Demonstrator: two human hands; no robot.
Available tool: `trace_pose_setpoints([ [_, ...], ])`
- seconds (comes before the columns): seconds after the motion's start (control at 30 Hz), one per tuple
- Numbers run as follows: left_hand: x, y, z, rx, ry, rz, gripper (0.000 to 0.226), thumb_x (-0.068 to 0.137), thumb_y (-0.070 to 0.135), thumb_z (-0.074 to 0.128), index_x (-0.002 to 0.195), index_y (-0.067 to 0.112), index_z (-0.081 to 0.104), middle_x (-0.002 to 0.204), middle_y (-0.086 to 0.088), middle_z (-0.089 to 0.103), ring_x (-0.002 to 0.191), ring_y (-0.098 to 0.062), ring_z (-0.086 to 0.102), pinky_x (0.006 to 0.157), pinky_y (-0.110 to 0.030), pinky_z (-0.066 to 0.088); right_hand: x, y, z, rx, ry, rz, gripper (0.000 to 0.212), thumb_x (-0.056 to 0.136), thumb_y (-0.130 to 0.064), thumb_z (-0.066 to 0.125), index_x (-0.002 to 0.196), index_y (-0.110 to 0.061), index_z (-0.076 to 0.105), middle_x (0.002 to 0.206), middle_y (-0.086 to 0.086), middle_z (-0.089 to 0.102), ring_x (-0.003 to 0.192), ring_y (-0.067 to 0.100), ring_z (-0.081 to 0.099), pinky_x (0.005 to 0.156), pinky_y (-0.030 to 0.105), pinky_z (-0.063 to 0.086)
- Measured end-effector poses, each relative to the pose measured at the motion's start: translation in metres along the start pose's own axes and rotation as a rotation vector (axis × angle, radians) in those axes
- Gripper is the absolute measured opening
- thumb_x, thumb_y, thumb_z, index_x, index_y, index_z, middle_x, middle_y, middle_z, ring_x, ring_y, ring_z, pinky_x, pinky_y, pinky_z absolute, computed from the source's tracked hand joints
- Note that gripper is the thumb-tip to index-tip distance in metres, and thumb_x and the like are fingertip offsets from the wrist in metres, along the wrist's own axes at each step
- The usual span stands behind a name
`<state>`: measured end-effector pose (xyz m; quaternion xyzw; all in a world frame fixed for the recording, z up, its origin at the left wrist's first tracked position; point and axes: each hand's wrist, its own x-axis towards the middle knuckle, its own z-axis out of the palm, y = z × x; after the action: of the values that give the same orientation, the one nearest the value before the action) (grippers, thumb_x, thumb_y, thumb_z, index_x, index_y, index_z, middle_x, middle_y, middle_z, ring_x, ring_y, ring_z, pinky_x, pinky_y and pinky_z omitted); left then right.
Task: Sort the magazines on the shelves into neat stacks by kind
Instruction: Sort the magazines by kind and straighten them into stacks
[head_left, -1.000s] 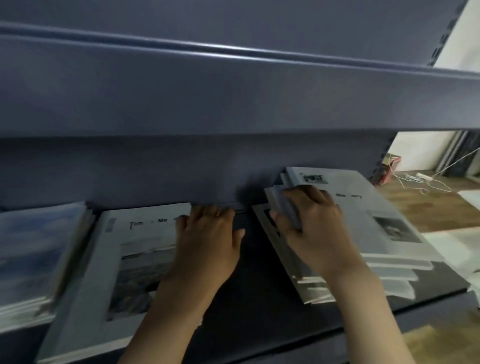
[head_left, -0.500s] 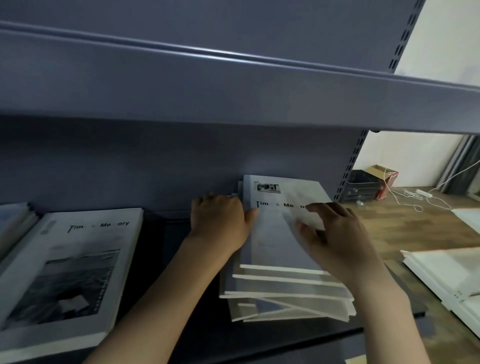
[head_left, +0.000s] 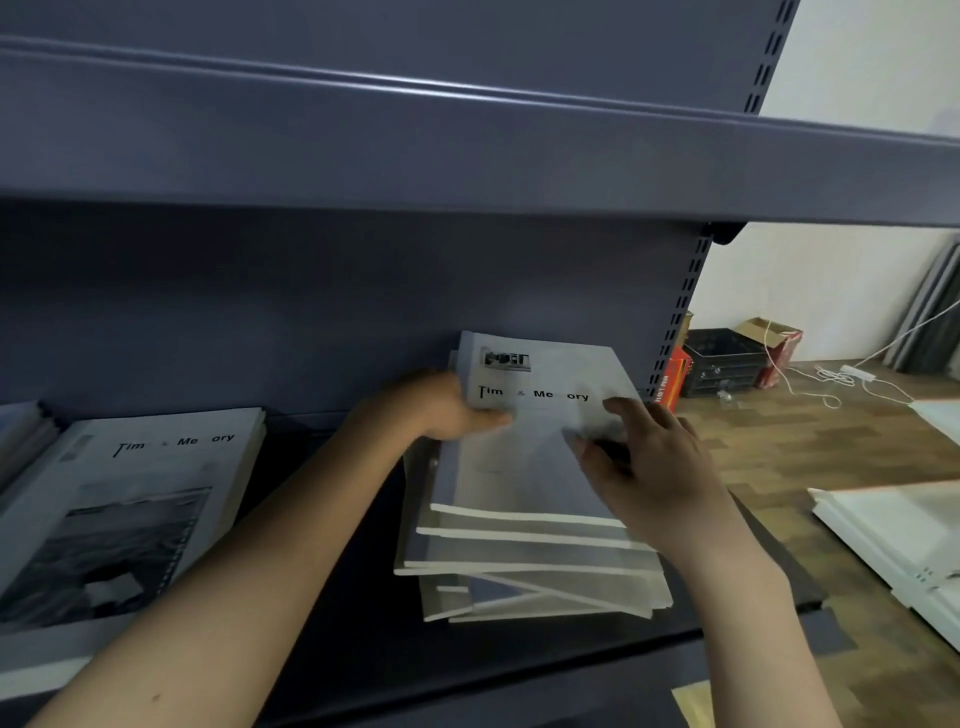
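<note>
While my head is tipped down at the dark shelf (head_left: 337, 639), the far left shows the edge of another pile of magazines (head_left: 23, 436), too blurred to read. Just beside it lies a grey magazine stack (head_left: 130, 519) whose top cover carries a title and a dark photograph; neither of my hands touches it. My left forearm crosses the bare shelf between the two stacks. My left hand (head_left: 431, 410) grips the upper left edge of the top magazine (head_left: 524, 441) on the right-hand stack (head_left: 524, 561), thumb over the cover and the other fingers tucked behind it, out of sight. That magazine lies on its stack, and the ones beneath it are fanned out at uneven angles, their white lower edges showing. My right hand (head_left: 644, 467) rests on the cover's right side, its fingers (head_left: 621, 408) loosely bent with their tips on the paper near the title; I cannot tell whether the thumb pinches the edge. Further right, past the shelf upright (head_left: 675, 332), a wooden floor (head_left: 810, 436) holds a black crate (head_left: 724, 364), boxes and white cables (head_left: 831, 376).
</note>
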<state>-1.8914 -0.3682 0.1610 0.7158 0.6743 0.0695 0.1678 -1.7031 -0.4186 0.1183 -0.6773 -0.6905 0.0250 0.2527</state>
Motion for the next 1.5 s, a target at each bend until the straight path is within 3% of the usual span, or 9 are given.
trace_pose_setpoints([
  [0.17, 0.002, -0.004, 0.004, -0.27, 0.059, 0.015, 0.044, 0.079, 0.049, 0.067, 0.108, 0.016, 0.063, 0.114, -0.001, 0.064, 0.091, -0.015, 0.057, 0.072, -0.022, 0.04, 0.002, 0.001, -0.005, -0.01, -0.035, 0.098, 0.065, 0.089, -0.057, 0.047, 0.137, -0.016, 0.037, 0.132, 0.008, 0.048, 0.126, 0.029, 0.039, 0.098, 0.04, 0.037],
  [0.27, -0.002, -0.017, 0.006, -0.361, 0.106, -0.008, 0.03, 0.078, 0.045, 0.069, 0.087, 0.019, 0.057, 0.09, 0.005, 0.059, 0.075, -0.008, 0.054, 0.058, -0.022, 0.04, 0.013, 0.003, -0.005, -0.032, -0.062, 0.166, 0.064, 0.086, -0.061, 0.047, 0.128, -0.012, 0.045, 0.125, 0.011, 0.052, 0.121, 0.032, 0.043, 0.093, 0.04, 0.04],
  [0.37, -0.013, -0.036, 0.004, -0.455, 0.177, -0.032, 0.035, 0.081, 0.035, 0.068, 0.107, 0.015, 0.055, 0.105, 0.001, 0.059, 0.089, -0.016, 0.056, 0.074, -0.028, 0.046, 0.028, 0.0, 0.0, -0.054, -0.109, 0.24, 0.065, 0.085, -0.064, 0.044, 0.114, -0.007, 0.053, 0.113, 0.012, 0.058, 0.113, 0.032, 0.049, 0.086, 0.039, 0.046],
  [0.5, -0.031, -0.057, 0.006, -0.383, 0.328, -0.116, 0.033, 0.087, 0.032, 0.059, 0.113, 0.013, 0.052, 0.118, -0.007, 0.059, 0.102, -0.026, 0.056, 0.085, -0.033, 0.045, 0.047, -0.008, 0.008, -0.084, -0.122, 0.223, 0.074, 0.08, -0.071, 0.04, 0.101, -0.005, 0.063, 0.105, 0.018, 0.061, 0.1, 0.032, 0.056, 0.075, 0.035, 0.046],
  [0.67, -0.049, -0.071, 0.012, -0.335, 0.38, -0.146, 0.035, 0.092, 0.032, 0.052, 0.117, 0.008, 0.045, 0.123, -0.014, 0.056, 0.112, -0.032, 0.053, 0.086, -0.035, 0.041, 0.06, -0.021, -0.003, -0.182, -0.272, 0.24, 0.089, 0.074, -0.081, 0.043, 0.117, -0.005, 0.061, 0.122, 0.018, 0.058, 0.113, 0.033, 0.054, 0.078, 0.033, 0.043],
  [0.8, -0.056, -0.084, 0.007, -0.355, 0.378, -0.157, 0.037, 0.094, 0.03, 0.049, 0.123, 0.008, 0.041, 0.122, -0.013, 0.056, 0.107, -0.032, 0.053, 0.08, -0.032, 0.039, 0.06, -0.03, -0.013, -0.23, -0.346, 0.198, 0.08, 0.08, -0.07, 0.05, 0.126, -0.005, 0.053, 0.131, 0.013, 0.053, 0.121, 0.031, 0.05, 0.085, 0.031, 0.041],
  [1.13, -0.073, -0.13, 0.017, -0.724, 0.457, -0.116, 0.017, 0.092, 0.023, 0.055, 0.109, 0.027, 0.056, 0.103, 0.002, 0.063, 0.1, -0.023, 0.059, 0.09, -0.04, 0.044, 0.056, -0.034, 0.0, -0.277, -0.211, 0.163, 0.087, 0.074, -0.079, 0.046, 0.115, -0.003, 0.059, 0.117, 0.014, 0.061, 0.111, 0.03, 0.056, 0.073, 0.029, 0.038],
  [1.33, -0.078, -0.146, 0.025, -0.8, 0.456, -0.118, 0.017, 0.092, 0.024, 0.056, 0.09, 0.041, 0.059, 0.099, 0.012, 0.065, 0.099, -0.021, 0.061, 0.094, -0.045, 0.045, 0.056, -0.041, -0.001, -0.277, -0.225, 0.204, 0.071, 0.084, -0.065, 0.051, 0.123, -0.006, 0.056, 0.126, 0.012, 0.057, 0.118, 0.031, 0.053, 0.09, 0.034, 0.045],
  [1.5, -0.071, -0.15, 0.018, -0.747, 0.417, -0.081, 0.016, 0.091, 0.029, 0.056, 0.107, 0.033, 0.057, 0.109, 0.002, 0.063, 0.103, -0.024, 0.058, 0.096, -0.045, 0.043, 0.049, -0.05, -0.009, -0.238, -0.278, 0.313, 0.072, 0.08, -0.065, 0.059, 0.123, -0.007, 0.056, 0.123, 0.012, 0.058, 0.113, 0.031, 0.056, 0.076, 0.031, 0.042],
])
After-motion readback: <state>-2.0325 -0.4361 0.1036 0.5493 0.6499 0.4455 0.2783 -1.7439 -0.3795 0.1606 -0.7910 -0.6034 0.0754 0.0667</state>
